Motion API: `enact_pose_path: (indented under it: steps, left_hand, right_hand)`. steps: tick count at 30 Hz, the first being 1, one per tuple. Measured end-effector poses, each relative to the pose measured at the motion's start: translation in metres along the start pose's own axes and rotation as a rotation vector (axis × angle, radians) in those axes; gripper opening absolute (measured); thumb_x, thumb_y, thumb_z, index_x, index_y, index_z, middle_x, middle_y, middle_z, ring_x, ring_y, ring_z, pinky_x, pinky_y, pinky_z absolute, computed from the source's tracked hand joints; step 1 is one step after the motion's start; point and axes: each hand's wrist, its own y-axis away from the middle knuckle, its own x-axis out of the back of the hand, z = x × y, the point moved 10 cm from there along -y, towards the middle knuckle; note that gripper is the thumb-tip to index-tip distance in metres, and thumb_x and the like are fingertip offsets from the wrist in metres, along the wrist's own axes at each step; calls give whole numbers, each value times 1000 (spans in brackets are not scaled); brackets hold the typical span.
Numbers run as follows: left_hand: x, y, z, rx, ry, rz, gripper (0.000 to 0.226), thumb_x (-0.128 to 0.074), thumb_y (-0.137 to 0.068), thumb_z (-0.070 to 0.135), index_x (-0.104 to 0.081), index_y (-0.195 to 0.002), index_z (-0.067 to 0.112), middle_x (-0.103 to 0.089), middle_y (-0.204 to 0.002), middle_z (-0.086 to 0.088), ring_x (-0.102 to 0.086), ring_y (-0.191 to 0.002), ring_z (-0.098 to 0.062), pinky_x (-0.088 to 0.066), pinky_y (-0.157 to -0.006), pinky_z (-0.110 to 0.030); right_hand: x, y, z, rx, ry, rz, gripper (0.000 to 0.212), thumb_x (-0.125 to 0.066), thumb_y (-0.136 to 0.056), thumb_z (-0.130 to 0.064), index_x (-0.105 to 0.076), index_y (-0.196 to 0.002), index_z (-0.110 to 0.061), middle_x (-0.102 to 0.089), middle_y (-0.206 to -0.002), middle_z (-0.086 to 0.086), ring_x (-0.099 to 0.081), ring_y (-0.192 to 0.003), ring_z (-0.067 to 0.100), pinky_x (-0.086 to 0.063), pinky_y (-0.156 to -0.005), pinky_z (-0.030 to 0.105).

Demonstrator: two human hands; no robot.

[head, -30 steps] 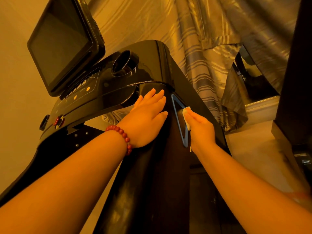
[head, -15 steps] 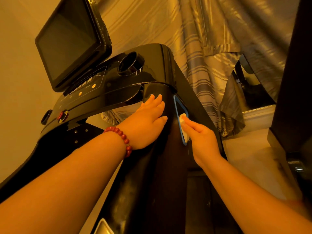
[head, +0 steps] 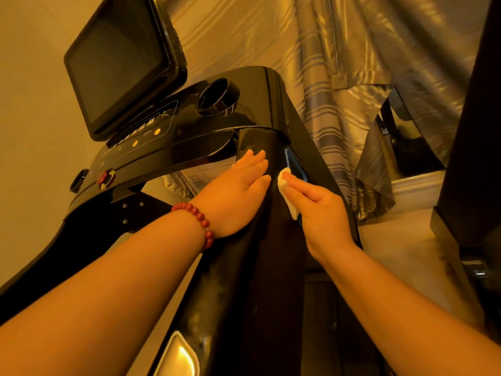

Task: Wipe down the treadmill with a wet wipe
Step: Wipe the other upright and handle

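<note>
Nearest the camera, lower edge: silver trim piece (head: 179,355) at the foot of the view, set in the treadmill (head: 257,294) upright. Pale mottling shows on the black surface just above it, so this stretch looks unwiped.

Item, mid-height: left hand (head: 238,191), red bead bracelet (head: 199,219) at the wrist. The hand lies flat on the left face of the upright with its fingers straight and together, holding nothing; it is probably bracing.

Item, just beside it: right hand (head: 324,217), fingers laid out straight and pressing the wet wipe (head: 287,195) against the right face of the upright. The thumb is hidden, so I cannot tell whether it also pinches. The wipe is a small white folded pad, its upper end touching the blue-edged inset panel (head: 295,164).

Item, beyond: console (head: 189,142) with orange buttons, red knob (head: 106,177), cup holder (head: 217,100) and dark screen (head: 119,69). All are glossy; whether they have been wiped cannot be told.

Item, farthest: striped curtain (head: 352,77).

Progress, as judged: the work is partway through, at the top of the right upright. The lower upright seems left to do, and the console, screen and deck may be too; the deck is out of view.
</note>
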Motion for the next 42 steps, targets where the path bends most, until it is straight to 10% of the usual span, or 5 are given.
enact_pose_path:
  steps: [13,29,35,42]
  left_hand:
    - [-2,-2,4,-20,-59,-17,49,-25,-105,27,-15,-152,20,-4,-160,8,4,-144,-4,3,-100,-11]
    - [-14,-12,13,-80,-269,-121,53,-27,-104,32,-10,-152,20,2,-160,7,10,-145,-9,8,-109,-21]
    - [-13,-13,11,-69,-255,-117,53,-29,-103,33,-11,-152,22,2,-160,9,10,-145,-6,9,-106,-20]
    - [-13,-12,12,-59,-228,-116,52,-29,-103,31,-11,-152,23,1,-160,10,10,-145,-6,8,-108,-20]
  right_hand:
    - [6,12,-4,49,77,-3,25,-71,-85,-16,-72,-88,-41,-71,-79,-20,-65,-85,-6,-49,-72,10]
    - [11,-38,14,-7,12,92,15,-73,-84,-21,-74,-93,-34,-72,-105,-5,-65,-106,9,-52,-92,28]
    - [34,5,46,-117,-58,82,20,-69,-86,-19,-73,-87,-38,-72,-93,-14,-66,-92,-2,-51,-67,12]
    - [46,-40,56,-152,20,236,19,-70,-87,-25,-71,-105,-31,-68,-98,-16,-62,-103,5,-49,-75,17]
